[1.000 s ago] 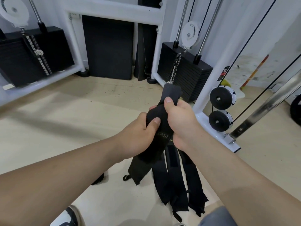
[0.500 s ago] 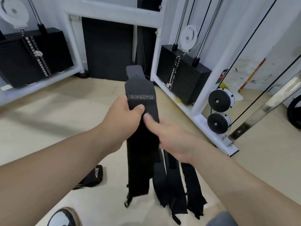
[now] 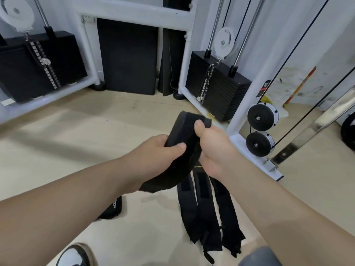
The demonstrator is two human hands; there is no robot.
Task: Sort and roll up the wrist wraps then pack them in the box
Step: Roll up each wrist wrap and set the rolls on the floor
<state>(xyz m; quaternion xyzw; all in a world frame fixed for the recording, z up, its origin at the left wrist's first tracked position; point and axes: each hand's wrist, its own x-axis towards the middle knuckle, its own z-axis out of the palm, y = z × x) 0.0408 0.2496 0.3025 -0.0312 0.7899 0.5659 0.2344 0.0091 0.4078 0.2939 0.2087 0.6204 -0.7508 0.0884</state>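
While both hands were raised over the pale floor (image 3: 80,131), they sat close together, clamped on 1 black wrist wrap (image 3: 189,121). The left hand (image 3: 161,150) gripped its middle with the thumb laid across the fabric. The right hand (image 3: 213,150) pinched the far end, thumb pressed on top. The wrap's near end drooped under the left wrist.

3 hanging wraps (image 3: 203,212) dropped straight down from beneath the right hand, side by side, with small loops at their lower ends; whether its fingers gripped them could not be seen. On the floor at near left lay a black item (image 3: 113,210) with white lettering, partly hidden by the left forearm, and a shoe (image 3: 76,254) showed nearer. At far right stood a weight stack (image 3: 221,89) beside 2 black pulleys (image 3: 261,116).
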